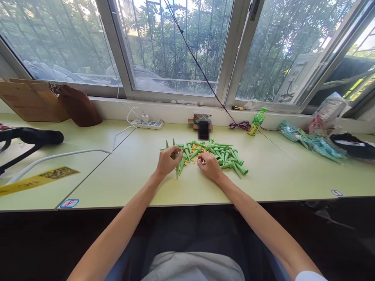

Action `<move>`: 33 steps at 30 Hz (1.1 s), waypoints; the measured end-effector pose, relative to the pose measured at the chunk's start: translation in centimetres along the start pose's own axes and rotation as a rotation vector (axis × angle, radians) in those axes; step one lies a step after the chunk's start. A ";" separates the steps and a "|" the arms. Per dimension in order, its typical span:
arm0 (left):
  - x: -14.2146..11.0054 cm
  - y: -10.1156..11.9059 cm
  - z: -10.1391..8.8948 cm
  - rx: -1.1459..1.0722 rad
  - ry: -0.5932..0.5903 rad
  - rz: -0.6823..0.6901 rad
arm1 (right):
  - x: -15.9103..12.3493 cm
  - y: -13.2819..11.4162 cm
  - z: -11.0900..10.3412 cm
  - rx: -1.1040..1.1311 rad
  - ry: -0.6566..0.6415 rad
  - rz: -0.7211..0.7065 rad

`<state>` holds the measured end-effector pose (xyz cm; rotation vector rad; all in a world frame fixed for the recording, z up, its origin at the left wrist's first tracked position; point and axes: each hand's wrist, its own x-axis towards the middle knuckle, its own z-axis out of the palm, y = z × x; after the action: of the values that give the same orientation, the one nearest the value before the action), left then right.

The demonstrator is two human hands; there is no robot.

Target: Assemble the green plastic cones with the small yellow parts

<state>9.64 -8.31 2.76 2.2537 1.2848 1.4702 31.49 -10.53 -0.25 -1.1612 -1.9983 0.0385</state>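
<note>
A heap of green cone-shaped plastic spikes (222, 155) lies on the pale green table (131, 175), with small yellow pieces (195, 154) scattered among them. My left hand (167, 160) is curled at the heap's left side, its fingers closed round a green spike (177, 171) that points down toward me. My right hand (208, 165) rests at the front of the heap with fingertips pinched together by the yellow pieces; what they hold is too small to make out.
A power strip (147, 124) with a white cable (58, 155) lies at the back left. A green bottle (257, 121), a small brown box (202, 119) and teal packets (310, 141) stand along the back. Black objects (32, 137) and a cardboard box (29, 99) sit far left.
</note>
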 end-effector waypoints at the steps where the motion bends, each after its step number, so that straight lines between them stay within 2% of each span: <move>1: -0.1 0.2 0.1 -0.021 -0.006 0.008 | 0.0 -0.1 0.1 -0.029 -0.006 -0.018; 5: -0.4 1.1 0.9 -0.069 -0.075 0.067 | 0.0 -0.6 0.4 -0.128 -0.038 -0.062; 8: 0.4 1.8 1.8 -0.156 -0.097 0.050 | 0.0 -0.7 0.5 -0.163 -0.085 -0.085; 15: 3.2 3.3 4.0 -0.479 -0.067 -0.208 | 0.0 -0.5 0.7 -0.199 -0.112 -0.085; 18: 2.9 3.1 4.4 -0.570 -0.033 -0.313 | 0.0 -0.6 0.6 -0.196 -0.116 -0.078; 25: 2.2 1.9 3.8 -0.621 -0.125 -0.424 | 0.1 -0.7 0.5 -0.168 -0.120 -0.067; 28: 2.3 1.6 3.9 -0.598 -0.134 -0.419 | 0.1 -0.5 0.6 -0.155 -0.117 -0.068; 33: 1.9 1.4 4.4 -0.432 -0.137 -0.264 | 0.0 0.0 0.6 -0.142 -0.113 -0.051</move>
<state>14.27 -6.48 2.61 1.7987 1.0527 1.3197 31.07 -10.36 -0.68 -1.2196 -2.1592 -0.0661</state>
